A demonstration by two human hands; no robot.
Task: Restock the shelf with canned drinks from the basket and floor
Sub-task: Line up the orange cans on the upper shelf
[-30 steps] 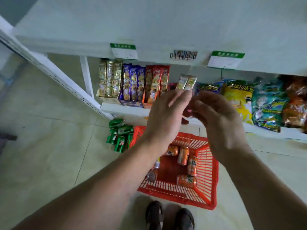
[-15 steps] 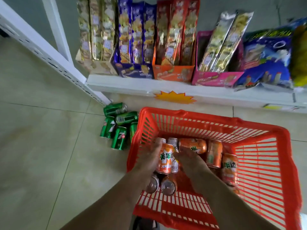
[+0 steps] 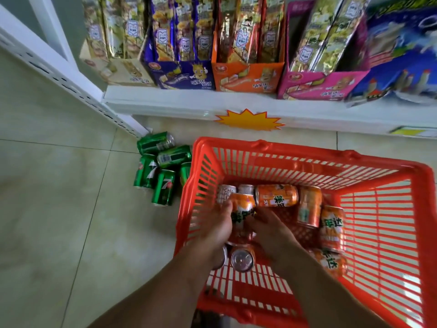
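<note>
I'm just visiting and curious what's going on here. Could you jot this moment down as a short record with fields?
Place: shop aisle, tiled floor, white shelf of boxed snacks
Basket: red basket on the floor below the shelf
In basket: several orange cans, a pale can at the far left
Left hand: left hand on the held orange can
Right hand: right hand on the same can's other side
On floor: green cans, upright and tipped, left of the basket
</note>
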